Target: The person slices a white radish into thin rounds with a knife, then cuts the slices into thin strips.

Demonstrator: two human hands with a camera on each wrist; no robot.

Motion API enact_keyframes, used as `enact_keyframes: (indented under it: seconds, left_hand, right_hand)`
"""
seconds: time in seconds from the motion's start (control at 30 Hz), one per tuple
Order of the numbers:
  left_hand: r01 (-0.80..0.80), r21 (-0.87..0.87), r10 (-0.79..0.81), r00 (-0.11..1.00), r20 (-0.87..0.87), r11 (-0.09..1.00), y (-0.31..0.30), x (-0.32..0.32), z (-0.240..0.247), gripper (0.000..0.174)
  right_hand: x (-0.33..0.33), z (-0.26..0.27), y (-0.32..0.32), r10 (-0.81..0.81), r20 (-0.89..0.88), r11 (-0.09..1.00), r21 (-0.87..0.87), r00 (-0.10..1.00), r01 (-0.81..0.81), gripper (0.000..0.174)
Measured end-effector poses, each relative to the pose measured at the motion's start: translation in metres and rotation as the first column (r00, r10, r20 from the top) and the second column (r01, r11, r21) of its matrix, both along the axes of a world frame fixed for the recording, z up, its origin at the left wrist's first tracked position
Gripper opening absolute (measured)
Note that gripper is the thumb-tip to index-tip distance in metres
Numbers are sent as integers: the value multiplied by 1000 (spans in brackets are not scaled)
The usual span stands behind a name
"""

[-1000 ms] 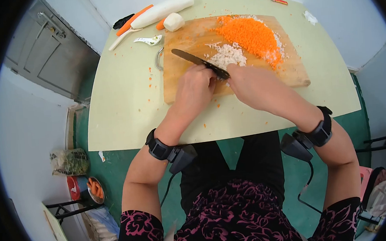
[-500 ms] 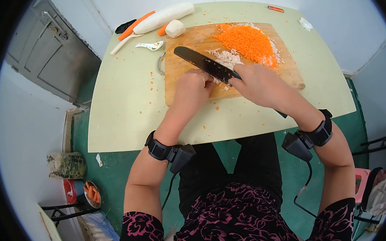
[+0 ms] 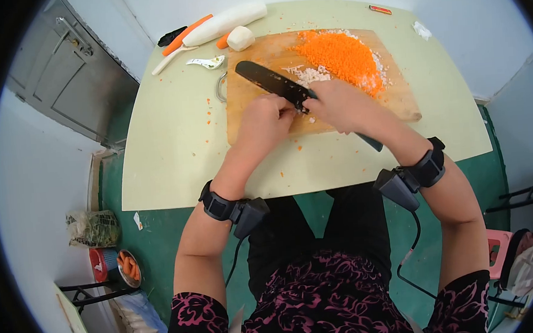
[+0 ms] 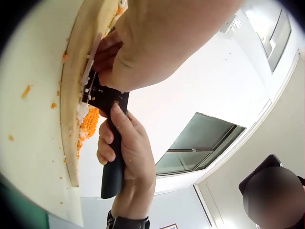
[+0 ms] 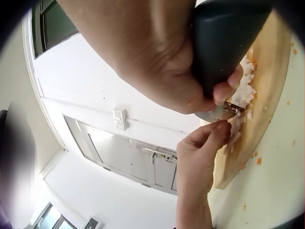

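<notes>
My right hand point(image 3: 342, 107) grips the dark handle point(image 4: 112, 179) of a black-bladed kitchen knife point(image 3: 267, 81), its broad blade pointing to the far left over a wooden cutting board point(image 3: 244, 55). Just left of the blade, my left hand point(image 3: 261, 124) has its fingers curled down at the board. They hold a thin pale strip of white radish point(image 5: 232, 141), mostly hidden by the hand in the head view. Beyond the blade lies a small pile of chopped white radish point(image 3: 311, 74). A large heap of minced carrot point(image 3: 339, 55) covers the board's far right part.
Behind the board's left corner lie a long white radish point(image 3: 224, 24), a carrot point(image 3: 188, 35), a peeled radish chunk point(image 3: 241, 38), a peeler point(image 3: 171, 59) and a white spoon point(image 3: 208, 62). A red object point(image 3: 380, 10) and crumpled tissue point(image 3: 421, 30) lie far right.
The knife first turned its broad side up, its handle coming into sight. Since then my right hand has shifted left, bringing the blade nearer my left hand, which stays almost in place.
</notes>
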State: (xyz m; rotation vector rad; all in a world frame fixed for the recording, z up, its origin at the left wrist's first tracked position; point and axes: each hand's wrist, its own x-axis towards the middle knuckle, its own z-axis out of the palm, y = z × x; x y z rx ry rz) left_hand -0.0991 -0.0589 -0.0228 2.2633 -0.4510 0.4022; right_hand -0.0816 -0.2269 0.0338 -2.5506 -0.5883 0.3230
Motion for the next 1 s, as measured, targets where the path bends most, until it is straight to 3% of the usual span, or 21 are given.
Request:
enact_keyframes:
  seconds: [0.03, 0.13, 0.23, 0.33, 0.43, 0.73, 0.83, 1.0]
  left_hand:
    - [-13, -100, 4, 995, -97, 995, 0, -2, 4, 11]
    - [-190, 22, 190, 982, 16, 982, 9, 2, 10, 14]
    - [-241, 129, 251, 965, -72, 962, 13, 3, 15, 14]
    - [-118, 132, 142, 972, -188, 984, 18, 3, 13, 16]
    - [6, 134, 21, 981, -194, 991, 19, 3, 11, 18]
    - [-33, 231, 53, 995, -81, 973, 15, 4, 4, 12]
    - [-56, 172, 69, 995, -74, 984, 15, 8, -3, 11]
    - [-121, 67, 125, 991, -48, 990, 8, 8, -7, 10]
  right_hand:
    - [-1, 9, -2, -53, -152, 997, 43, 987, 60, 27]
    - [-12, 16, -11, -81, -119, 988, 119, 990, 96, 29]
    - [-22, 14, -16, -24, 33, 996, 83, 999, 21, 29]
    - [-28, 6, -12, 8, 134, 997, -76, 991, 2, 26]
    - [-29, -1, -10, 37, 162, 991, -130, 986, -16, 26]
    - [-19, -4, 8, 97, 138, 984, -163, 986, -74, 25]
    - [-4, -18, 18, 97, 264, 990, -128, 960, -65, 25]
    - [-5, 10, -3, -91, -69, 983, 151, 993, 101, 22]
